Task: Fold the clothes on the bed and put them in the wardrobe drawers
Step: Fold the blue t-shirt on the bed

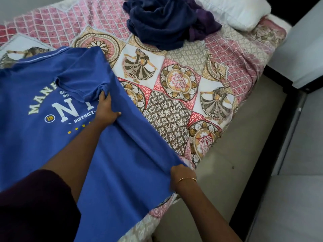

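A blue T-shirt (pixel 43 105) with white and yellow lettering lies spread on the bed's patterned quilt (pixel 174 81). Its right sleeve is folded in over the print. My left hand (pixel 105 109) grips the shirt's side at the sleeve, fingers curled into the cloth. Near the bed's edge, my right hand (pixel 180 177), with a thin gold bracelet at the wrist, pinches the bottom right hem. Between the two hands the shirt's right side is lifted into a fold. At the head of the bed, a dark navy garment (pixel 157 21) lies crumpled on a purple one (pixel 204 23).
A white pillow (pixel 236 11) sits at the bed's far right corner. The quilt hangs over the mattress side (pixel 227 172) on the right. Beyond it run a dark bed frame (pixel 272 154) and a light floor. No wardrobe is in view.
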{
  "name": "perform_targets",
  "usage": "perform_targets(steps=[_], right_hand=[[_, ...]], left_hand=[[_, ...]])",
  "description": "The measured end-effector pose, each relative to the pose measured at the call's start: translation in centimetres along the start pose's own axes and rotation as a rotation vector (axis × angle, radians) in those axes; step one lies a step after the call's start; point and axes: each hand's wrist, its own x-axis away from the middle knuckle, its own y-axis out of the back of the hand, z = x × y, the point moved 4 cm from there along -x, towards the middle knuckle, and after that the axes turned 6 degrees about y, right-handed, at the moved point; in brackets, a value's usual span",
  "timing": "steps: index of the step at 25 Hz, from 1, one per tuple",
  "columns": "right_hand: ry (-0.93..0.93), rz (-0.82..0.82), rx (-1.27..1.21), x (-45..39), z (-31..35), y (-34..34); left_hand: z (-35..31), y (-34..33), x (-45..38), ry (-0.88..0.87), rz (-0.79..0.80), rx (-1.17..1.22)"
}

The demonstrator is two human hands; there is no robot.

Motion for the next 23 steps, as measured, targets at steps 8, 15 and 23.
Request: perform_targets(steps=[8, 15, 23], right_hand=[[0.110, 0.139, -0.098, 0.5, 1.0, -0.1], [0.138, 0.341, -0.312, 0.2, 3.0, -0.3], [0.450, -0.433, -0.284, -7.8, 11.5, 9.4]], left_hand=[[1.3, -1.5, 2.1, 0.142, -0.172, 0.055], [2.8, -1.2, 2.6, 0.162, -0.234, 0.057], [4.5, 1.3, -0.2, 0.725, -0.463, 1.294]])
